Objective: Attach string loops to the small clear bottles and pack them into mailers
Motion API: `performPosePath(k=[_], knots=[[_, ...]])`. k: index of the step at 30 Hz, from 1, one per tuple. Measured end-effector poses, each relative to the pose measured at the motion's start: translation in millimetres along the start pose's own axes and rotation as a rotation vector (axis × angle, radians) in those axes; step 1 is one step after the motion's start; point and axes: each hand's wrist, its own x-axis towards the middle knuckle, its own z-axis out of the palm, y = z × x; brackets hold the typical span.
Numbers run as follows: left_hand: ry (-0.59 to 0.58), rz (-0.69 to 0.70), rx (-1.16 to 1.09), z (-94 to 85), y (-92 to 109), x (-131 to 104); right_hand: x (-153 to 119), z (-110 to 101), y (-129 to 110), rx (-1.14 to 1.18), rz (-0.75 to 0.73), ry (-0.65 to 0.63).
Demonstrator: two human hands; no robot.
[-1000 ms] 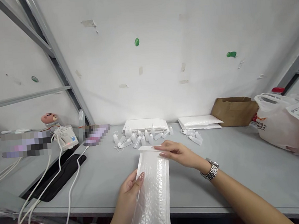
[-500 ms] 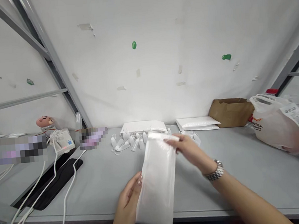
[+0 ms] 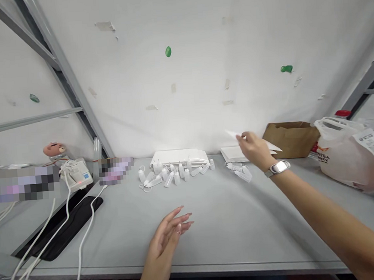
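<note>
Over the back right of the table, my right hand [image 3: 253, 148] is closed on one end of a white padded envelope [image 3: 232, 133], seen nearly edge-on and partly hidden by the hand. Just beneath lies a small pile of white envelopes [image 3: 231, 154]. Nearer the front, my left hand [image 3: 172, 232] hovers over the grey tabletop with fingers stretched out and nothing in them. Small translucent squeeze bottles [image 3: 177, 178], several of them, stand and lie at the back centre. A few more bottles [image 3: 243, 174] lie below my right hand.
Another stack of white envelopes [image 3: 178, 157] lies against the wall behind the bottles. At right are a brown cardboard box [image 3: 292, 138] and a white plastic bag [image 3: 347, 162]. White cables [image 3: 81, 241], a power strip [image 3: 79, 173] and a black pad [image 3: 73, 231] occupy the left.
My right hand has carried the envelope from the front centre to the back right, above the envelope pile. My left hand has let go of it and opened.
</note>
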Motion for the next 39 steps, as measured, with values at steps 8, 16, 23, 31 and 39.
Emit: performPosePath(k=[8,16,23,31,39], knots=[[0.076,0.050,-0.061,0.9,-2,4,-15,62,-15,0.030,-0.089,-0.120],[0.022,0.043,-0.044,0.8,-4,3,34,51,-87,0.553,0.349,-0.382],[0.052,0.068,-0.074,2.0,0,2,67,78,-131,0.589,0.631,-0.590],[-0.002,0.049,-0.068,-3.2,1,5,79,94,-126,0.798,0.708,-0.576],[0.019,0.041,-0.077,-6.0,1,7,85,42,-115,1.019,0.716,0.008]])
